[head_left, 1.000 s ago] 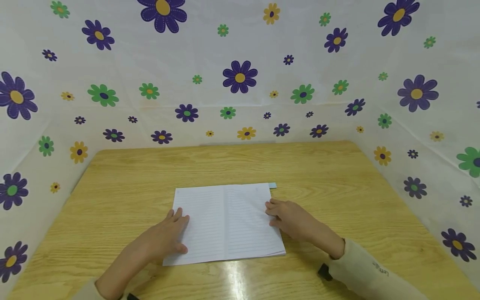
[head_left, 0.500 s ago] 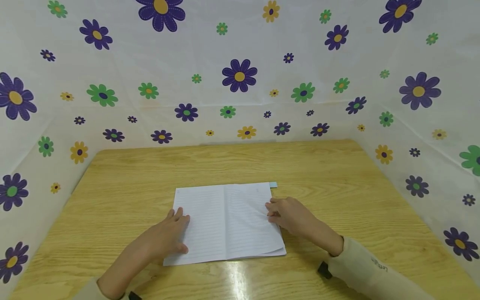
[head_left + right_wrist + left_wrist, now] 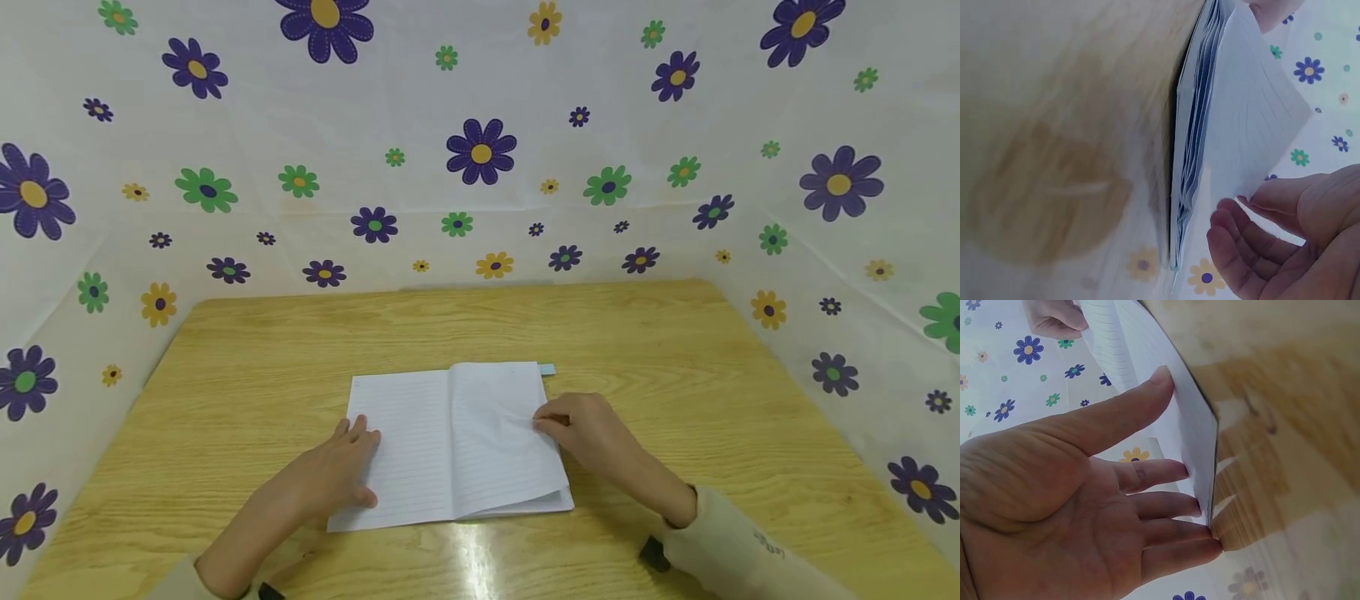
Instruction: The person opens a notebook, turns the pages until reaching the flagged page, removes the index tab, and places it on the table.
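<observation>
A lined notebook [image 3: 408, 450] lies spread at its middle on the wooden table. My left hand [image 3: 333, 471] rests on the outer edge of the left page, its fingers extended; the left wrist view shows the thumb and fingertips touching the paper. At the right edge, my right hand [image 3: 588, 429] pinches a page [image 3: 1260, 106] between thumb and index finger. That page is lifted off the stack, bowed and creased near the pinch. Below it, the stacked sheets [image 3: 1197, 125] show their edges in the right wrist view.
A pale blue tab [image 3: 547, 369] sticks out at the notebook's top right corner. The wooden table [image 3: 262, 333] runs back to a white flower-printed cloth [image 3: 337, 150], which also hangs at both sides.
My right fingers have closed into a pinch on the right page, and its near corner has risen, opening a gap over the sheets below. My left hand stays in place.
</observation>
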{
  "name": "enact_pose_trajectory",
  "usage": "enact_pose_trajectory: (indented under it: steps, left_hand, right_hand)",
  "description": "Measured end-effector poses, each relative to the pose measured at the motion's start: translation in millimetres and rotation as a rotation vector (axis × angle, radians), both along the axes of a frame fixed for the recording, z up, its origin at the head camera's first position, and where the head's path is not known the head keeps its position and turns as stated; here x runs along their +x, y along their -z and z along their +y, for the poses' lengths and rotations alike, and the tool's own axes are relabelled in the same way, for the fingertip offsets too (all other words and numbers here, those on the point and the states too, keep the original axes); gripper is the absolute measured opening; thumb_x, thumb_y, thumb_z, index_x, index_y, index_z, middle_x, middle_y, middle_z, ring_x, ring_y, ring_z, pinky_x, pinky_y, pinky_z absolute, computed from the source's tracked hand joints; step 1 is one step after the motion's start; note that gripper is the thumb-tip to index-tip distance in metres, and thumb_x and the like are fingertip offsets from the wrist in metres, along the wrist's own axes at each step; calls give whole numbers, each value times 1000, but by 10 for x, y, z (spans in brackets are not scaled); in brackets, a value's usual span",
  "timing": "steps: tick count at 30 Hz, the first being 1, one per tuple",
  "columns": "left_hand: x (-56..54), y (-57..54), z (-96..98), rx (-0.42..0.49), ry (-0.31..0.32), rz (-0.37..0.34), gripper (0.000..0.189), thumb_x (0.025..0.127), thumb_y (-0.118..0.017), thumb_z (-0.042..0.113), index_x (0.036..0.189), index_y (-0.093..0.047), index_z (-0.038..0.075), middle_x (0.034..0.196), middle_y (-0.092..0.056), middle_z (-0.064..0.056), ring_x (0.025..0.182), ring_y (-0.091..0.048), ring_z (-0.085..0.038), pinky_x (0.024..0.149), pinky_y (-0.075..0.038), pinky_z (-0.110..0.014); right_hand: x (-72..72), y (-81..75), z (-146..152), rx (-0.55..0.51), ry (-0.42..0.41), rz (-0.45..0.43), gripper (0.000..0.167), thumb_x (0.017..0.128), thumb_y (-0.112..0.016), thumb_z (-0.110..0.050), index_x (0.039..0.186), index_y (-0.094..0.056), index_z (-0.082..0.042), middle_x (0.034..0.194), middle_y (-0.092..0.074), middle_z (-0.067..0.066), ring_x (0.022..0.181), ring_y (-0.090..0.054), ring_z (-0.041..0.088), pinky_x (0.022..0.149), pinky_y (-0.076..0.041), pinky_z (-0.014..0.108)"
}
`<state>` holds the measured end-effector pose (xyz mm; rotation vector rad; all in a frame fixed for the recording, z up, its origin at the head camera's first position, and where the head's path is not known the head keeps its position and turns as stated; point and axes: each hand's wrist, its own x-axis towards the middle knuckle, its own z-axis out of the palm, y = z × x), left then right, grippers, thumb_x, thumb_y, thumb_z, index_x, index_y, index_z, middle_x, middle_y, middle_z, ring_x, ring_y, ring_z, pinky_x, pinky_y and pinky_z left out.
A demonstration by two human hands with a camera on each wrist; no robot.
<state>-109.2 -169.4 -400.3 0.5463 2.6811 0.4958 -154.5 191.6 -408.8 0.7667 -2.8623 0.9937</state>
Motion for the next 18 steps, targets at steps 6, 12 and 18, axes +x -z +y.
enact_pose_trajectory:
  steps: [6, 12, 18]
  left_hand:
    - [5, 4, -7, 11, -4, -11, 80, 86, -83, 24, 147, -45, -12, 156, -24, -44, 144, -21, -63, 111, -33, -69]
    - [12, -5, -9, 12, -1, -3, 80, 86, -83, 25, 146, -46, -12, 156, -25, -43, 144, -22, -63, 110, -35, -69]
    - [7, -8, -6, -1, 11, 16, 80, 85, -84, 26, 145, -47, -13, 155, -27, -44, 142, -24, -64, 109, -36, -69]
  right_hand:
    - [68, -35, -48, -107, 81, -49, 11, 93, -77, -6, 103, -81, -7, 98, -78, 2, 78, -67, 8, 65, -56, 22]
    - [74, -68, -33, -295, 125, -123, 40, 91, -77, 0, 129, -68, 4, 112, -75, 18, 98, -75, 27, 82, -61, 31]
    - [78, -115, -28, -461, 128, -307, 47, 97, -71, -6, 141, -59, 7, 131, -66, 25, 119, -67, 34, 90, -58, 28]
